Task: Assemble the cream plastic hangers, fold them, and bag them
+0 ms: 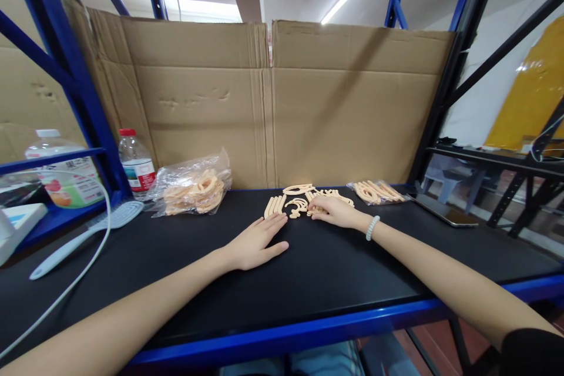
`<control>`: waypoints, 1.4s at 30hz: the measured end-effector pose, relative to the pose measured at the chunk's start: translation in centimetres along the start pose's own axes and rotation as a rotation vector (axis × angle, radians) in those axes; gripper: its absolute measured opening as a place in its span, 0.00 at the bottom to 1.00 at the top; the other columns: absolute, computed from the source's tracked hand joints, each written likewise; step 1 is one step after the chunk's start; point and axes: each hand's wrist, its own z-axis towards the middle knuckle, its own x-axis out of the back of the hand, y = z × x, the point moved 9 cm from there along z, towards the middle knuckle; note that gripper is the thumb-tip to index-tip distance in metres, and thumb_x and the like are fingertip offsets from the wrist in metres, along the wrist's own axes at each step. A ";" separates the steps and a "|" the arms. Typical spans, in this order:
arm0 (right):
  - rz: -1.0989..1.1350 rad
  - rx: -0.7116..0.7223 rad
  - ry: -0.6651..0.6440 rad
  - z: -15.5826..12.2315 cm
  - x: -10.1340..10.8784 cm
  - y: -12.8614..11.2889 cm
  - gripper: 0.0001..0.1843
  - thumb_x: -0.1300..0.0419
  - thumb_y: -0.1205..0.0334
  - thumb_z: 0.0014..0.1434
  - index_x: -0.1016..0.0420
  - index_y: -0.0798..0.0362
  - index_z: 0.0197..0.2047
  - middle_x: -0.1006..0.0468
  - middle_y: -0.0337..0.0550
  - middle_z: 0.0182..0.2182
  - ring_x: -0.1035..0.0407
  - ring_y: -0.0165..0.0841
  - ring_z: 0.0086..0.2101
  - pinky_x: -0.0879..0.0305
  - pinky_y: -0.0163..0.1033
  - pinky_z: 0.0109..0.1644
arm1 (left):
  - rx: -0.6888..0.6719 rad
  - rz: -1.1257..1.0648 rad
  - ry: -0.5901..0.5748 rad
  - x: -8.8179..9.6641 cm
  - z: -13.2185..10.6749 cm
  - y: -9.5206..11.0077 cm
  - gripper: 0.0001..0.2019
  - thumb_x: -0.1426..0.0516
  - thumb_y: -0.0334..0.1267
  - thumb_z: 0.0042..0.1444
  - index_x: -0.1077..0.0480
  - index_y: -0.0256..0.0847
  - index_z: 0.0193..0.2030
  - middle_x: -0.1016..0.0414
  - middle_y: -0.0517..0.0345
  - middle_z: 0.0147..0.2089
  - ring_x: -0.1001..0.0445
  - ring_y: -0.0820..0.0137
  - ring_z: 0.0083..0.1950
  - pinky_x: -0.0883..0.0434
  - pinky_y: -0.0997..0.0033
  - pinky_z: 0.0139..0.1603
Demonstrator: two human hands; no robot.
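My left hand [253, 244] lies flat on the black tabletop with its fingers stretched out and thumb apart. Its fingertips touch the lower ends of several beige strips [274, 205] lying side by side. My right hand [335, 211], wearing a beaded bracelet [372, 228], is bent down over the beige pieces. Its fingers are drawn together on a small beige piece [310, 212], mostly hidden. Between the hands are small curved beige pieces [298, 205]. Behind them lies a flat oval beige ring [298, 190]. More beige pieces [346, 200] show beyond my right hand.
At the left are a clear bag of beige pieces [194, 191], a red-capped bottle [136, 164], a hairbrush [88, 238] and a white cable [94, 264]. A smaller bag [378, 191] and a phone [445, 211] lie right. Cardboard [202, 106] walls the back.
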 end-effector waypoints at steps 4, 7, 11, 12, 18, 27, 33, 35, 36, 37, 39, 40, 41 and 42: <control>-0.009 0.000 0.001 0.0 0.0 0.2 0.09 0.44 0.61 0.61 0.29 0.53 0.44 0.25 0.46 0.42 0.31 0.37 0.43 0.36 0.42 0.49 | -0.011 0.003 0.005 -0.1 0.0 -0.1 0.32 0.59 0.57 0.63 0.51 0.40 0.68 0.53 0.48 0.70 0.54 0.59 0.70 0.50 0.54 0.67; -0.020 0.020 0.008 -0.1 0.1 0.2 0.08 0.44 0.62 0.61 0.29 0.54 0.44 0.25 0.46 0.42 0.32 0.37 0.43 0.37 0.43 0.50 | -0.017 0.010 0.000 -0.3 0.0 -0.3 0.33 0.60 0.57 0.63 0.52 0.39 0.68 0.55 0.49 0.70 0.55 0.59 0.70 0.52 0.55 0.68; -0.037 0.014 0.002 -0.2 0.0 0.5 0.09 0.44 0.62 0.61 0.30 0.53 0.44 0.25 0.47 0.42 0.32 0.37 0.43 0.37 0.43 0.49 | -0.014 0.015 -0.014 -0.6 0.1 -0.5 0.34 0.60 0.57 0.63 0.53 0.37 0.68 0.57 0.48 0.70 0.57 0.60 0.70 0.54 0.56 0.68; -0.039 0.010 -0.004 -0.2 -0.1 0.6 0.09 0.45 0.61 0.61 0.30 0.53 0.45 0.25 0.47 0.43 0.32 0.37 0.43 0.37 0.43 0.49 | -0.014 0.016 -0.015 -0.6 0.2 -0.5 0.33 0.60 0.57 0.63 0.53 0.38 0.68 0.57 0.48 0.70 0.57 0.60 0.70 0.54 0.56 0.68; -0.048 0.018 -0.009 -0.3 0.0 0.4 0.09 0.45 0.60 0.62 0.30 0.53 0.45 0.25 0.47 0.42 0.32 0.37 0.43 0.36 0.43 0.49 | -0.023 -0.013 -0.008 -0.5 0.3 -0.4 0.33 0.58 0.57 0.63 0.52 0.36 0.68 0.55 0.47 0.70 0.56 0.60 0.70 0.54 0.55 0.69; -0.071 0.036 -0.022 -0.2 0.2 -0.3 0.08 0.46 0.61 0.62 0.30 0.52 0.43 0.26 0.46 0.42 0.32 0.36 0.43 0.37 0.42 0.49 | -0.054 -0.019 0.017 0.0 0.5 -0.5 0.32 0.56 0.56 0.62 0.49 0.35 0.67 0.53 0.46 0.69 0.54 0.60 0.70 0.52 0.57 0.68; -0.061 0.029 0.074 -0.5 2.3 -0.4 0.09 0.49 0.60 0.64 0.30 0.51 0.44 0.26 0.45 0.41 0.32 0.35 0.41 0.36 0.41 0.46 | -0.049 -0.027 0.046 0.2 0.4 -0.6 0.33 0.56 0.55 0.63 0.50 0.33 0.67 0.54 0.44 0.70 0.55 0.60 0.70 0.52 0.57 0.68; -0.063 0.003 0.149 -0.7 3.4 0.3 0.09 0.49 0.60 0.64 0.30 0.51 0.44 0.27 0.45 0.42 0.32 0.34 0.40 0.35 0.40 0.44 | -0.054 -0.038 0.066 0.4 0.3 -0.5 0.32 0.56 0.54 0.63 0.51 0.35 0.67 0.54 0.46 0.70 0.55 0.60 0.70 0.51 0.58 0.68; -0.067 -0.007 0.184 -0.8 3.9 0.6 0.10 0.50 0.60 0.64 0.30 0.51 0.43 0.27 0.45 0.41 0.31 0.34 0.39 0.35 0.39 0.43 | -0.054 -0.040 0.071 0.4 0.3 -0.6 0.31 0.56 0.54 0.63 0.50 0.35 0.67 0.54 0.46 0.70 0.55 0.61 0.70 0.51 0.58 0.68; -0.071 -0.017 0.215 -0.9 4.4 1.0 0.10 0.50 0.60 0.64 0.29 0.52 0.42 0.27 0.45 0.40 0.31 0.34 0.38 0.35 0.39 0.42 | -0.052 -0.041 0.075 0.4 0.3 -0.6 0.31 0.56 0.54 0.63 0.50 0.36 0.67 0.54 0.47 0.70 0.55 0.61 0.70 0.51 0.58 0.68; -0.082 -0.039 0.266 -1.0 5.2 1.7 0.10 0.50 0.60 0.64 0.29 0.52 0.39 0.26 0.45 0.38 0.31 0.33 0.36 0.35 0.39 0.41 | -0.043 -0.041 0.081 0.4 0.2 -0.7 0.31 0.56 0.54 0.63 0.49 0.37 0.67 0.53 0.48 0.70 0.55 0.61 0.70 0.51 0.57 0.69; -0.088 -0.052 0.285 -1.1 5.5 2.0 0.11 0.50 0.60 0.64 0.29 0.52 0.38 0.26 0.45 0.37 0.31 0.33 0.36 0.35 0.38 0.41 | -0.038 -0.041 0.084 0.4 0.2 -0.8 0.31 0.56 0.54 0.63 0.49 0.37 0.66 0.53 0.48 0.70 0.55 0.60 0.70 0.51 0.57 0.69; -0.095 -0.065 0.301 -1.2 5.8 2.2 0.11 0.51 0.60 0.64 0.29 0.52 0.37 0.26 0.44 0.36 0.31 0.33 0.35 0.36 0.38 0.40 | -0.034 -0.041 0.087 0.4 0.2 -0.8 0.30 0.56 0.54 0.63 0.48 0.37 0.66 0.53 0.49 0.70 0.55 0.60 0.70 0.51 0.57 0.69; -0.106 -0.079 0.315 -1.3 6.1 2.4 0.11 0.51 0.60 0.64 0.29 0.52 0.37 0.26 0.44 0.35 0.31 0.33 0.34 0.36 0.38 0.40 | -0.033 -0.042 0.092 0.5 0.2 -0.9 0.30 0.56 0.54 0.63 0.48 0.37 0.66 0.53 0.49 0.70 0.55 0.60 0.70 0.51 0.57 0.69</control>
